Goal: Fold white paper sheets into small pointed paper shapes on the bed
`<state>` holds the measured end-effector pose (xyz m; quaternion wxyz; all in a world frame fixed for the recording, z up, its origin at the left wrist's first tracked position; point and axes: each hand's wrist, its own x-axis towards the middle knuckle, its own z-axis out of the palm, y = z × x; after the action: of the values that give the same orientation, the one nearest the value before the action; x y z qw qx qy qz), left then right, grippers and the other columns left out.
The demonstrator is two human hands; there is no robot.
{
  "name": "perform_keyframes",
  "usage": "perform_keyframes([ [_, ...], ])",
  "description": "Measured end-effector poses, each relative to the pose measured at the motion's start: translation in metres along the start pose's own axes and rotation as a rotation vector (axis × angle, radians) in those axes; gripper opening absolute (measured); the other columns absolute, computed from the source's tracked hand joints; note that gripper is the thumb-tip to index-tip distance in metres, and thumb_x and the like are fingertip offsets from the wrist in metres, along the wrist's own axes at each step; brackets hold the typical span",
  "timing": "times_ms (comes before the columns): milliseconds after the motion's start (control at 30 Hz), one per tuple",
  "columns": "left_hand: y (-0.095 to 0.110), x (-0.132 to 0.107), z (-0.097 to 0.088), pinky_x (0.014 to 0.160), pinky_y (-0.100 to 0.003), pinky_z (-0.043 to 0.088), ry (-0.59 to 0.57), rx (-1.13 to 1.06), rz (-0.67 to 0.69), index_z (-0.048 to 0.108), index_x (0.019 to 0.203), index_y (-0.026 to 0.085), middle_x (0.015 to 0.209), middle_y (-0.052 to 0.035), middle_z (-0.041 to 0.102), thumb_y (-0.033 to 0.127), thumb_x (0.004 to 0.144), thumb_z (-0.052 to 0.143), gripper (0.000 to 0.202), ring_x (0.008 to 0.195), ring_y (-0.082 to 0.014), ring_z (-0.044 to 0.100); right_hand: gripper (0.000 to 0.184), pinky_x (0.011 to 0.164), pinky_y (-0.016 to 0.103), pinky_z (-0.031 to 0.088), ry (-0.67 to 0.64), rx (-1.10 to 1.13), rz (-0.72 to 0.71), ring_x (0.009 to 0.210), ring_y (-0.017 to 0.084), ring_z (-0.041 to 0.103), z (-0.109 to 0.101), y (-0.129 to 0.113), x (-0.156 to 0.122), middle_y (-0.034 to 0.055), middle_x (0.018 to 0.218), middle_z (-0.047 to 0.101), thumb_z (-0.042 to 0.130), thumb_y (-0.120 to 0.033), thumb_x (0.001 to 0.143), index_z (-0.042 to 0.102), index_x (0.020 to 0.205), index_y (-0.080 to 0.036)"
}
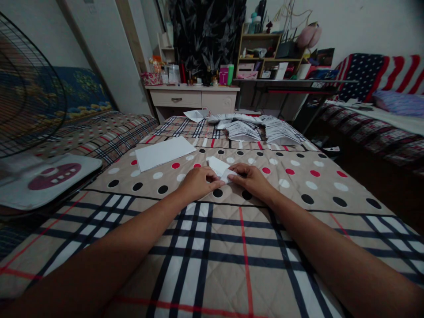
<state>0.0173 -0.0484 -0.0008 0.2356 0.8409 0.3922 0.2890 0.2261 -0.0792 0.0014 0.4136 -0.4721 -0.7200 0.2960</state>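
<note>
A small folded sheet of white paper (218, 166) is between my two hands, just above or on the patterned bedspread. My left hand (198, 182) pinches its near left edge, thumb pointing right. My right hand (247, 177) grips the right side, fingers bent over a folded flap. Parts of the paper are hidden behind the fingers. To the left lies a flat stack of plain white paper (164, 153). Farther back, several piles of folded white papers (243, 130) lie fanned out, with a loose folded piece (196, 115) to their left.
The bedspread (225, 247) has plaid bands and dots. A fan (29, 88) with a white base (49, 179) stands close on the left. Behind the bed are a white drawer cabinet (175, 99) and a desk (294, 81) with shelves. Another bed (380, 132) is at the right.
</note>
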Motion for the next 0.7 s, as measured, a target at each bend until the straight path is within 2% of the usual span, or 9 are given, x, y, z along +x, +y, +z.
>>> perform_keyframes([
  [100, -0.004, 0.002, 0.003, 0.064, -0.024, 0.044, -0.001, -0.008, 0.011, 0.070, 0.071, 0.016, 0.076, -0.0017, 0.069, 0.034, 0.079, 0.066, 0.020, 0.069, -0.0129, 0.060, 0.024, 0.073, 0.030, 0.049, 0.098, -0.026, 0.039, 0.076, 0.017, 0.061, 0.003, 0.004, 0.002, 0.0052, 0.084, 0.068, 0.063, -0.038, 0.079, 0.065, 0.067, -0.017],
  [233, -0.007, 0.003, 0.004, 0.064, -0.024, 0.044, -0.011, -0.004, -0.004, 0.070, 0.071, 0.016, 0.077, -0.0020, 0.069, 0.031, 0.079, 0.065, 0.018, 0.069, -0.0129, 0.060, 0.023, 0.063, 0.027, 0.045, 0.164, -0.091, 0.096, 0.066, 0.015, 0.056, 0.005, 0.006, 0.003, 0.0029, 0.073, 0.063, 0.063, -0.036, 0.075, 0.060, 0.061, -0.018],
  [433, -0.003, 0.001, 0.004, 0.069, -0.027, 0.046, 0.006, 0.052, -0.013, 0.069, 0.068, 0.017, 0.081, -0.0017, 0.067, 0.031, 0.076, 0.069, 0.016, 0.072, -0.0142, 0.059, 0.012, 0.061, 0.027, 0.042, 0.208, -0.259, 0.148, 0.064, 0.015, 0.055, 0.009, 0.002, 0.004, 0.0020, 0.072, 0.061, 0.064, -0.026, 0.069, 0.058, 0.062, -0.019],
  [700, 0.008, -0.002, 0.002, 0.071, -0.030, 0.045, -0.005, 0.213, -0.058, 0.065, 0.067, 0.017, 0.089, -0.0036, 0.066, 0.029, 0.080, 0.067, 0.017, 0.078, -0.0173, 0.060, 0.016, 0.061, 0.029, 0.039, 0.221, -0.410, 0.167, 0.068, 0.016, 0.054, 0.010, -0.002, 0.006, 0.0026, 0.074, 0.060, 0.067, -0.030, 0.071, 0.059, 0.064, -0.019],
])
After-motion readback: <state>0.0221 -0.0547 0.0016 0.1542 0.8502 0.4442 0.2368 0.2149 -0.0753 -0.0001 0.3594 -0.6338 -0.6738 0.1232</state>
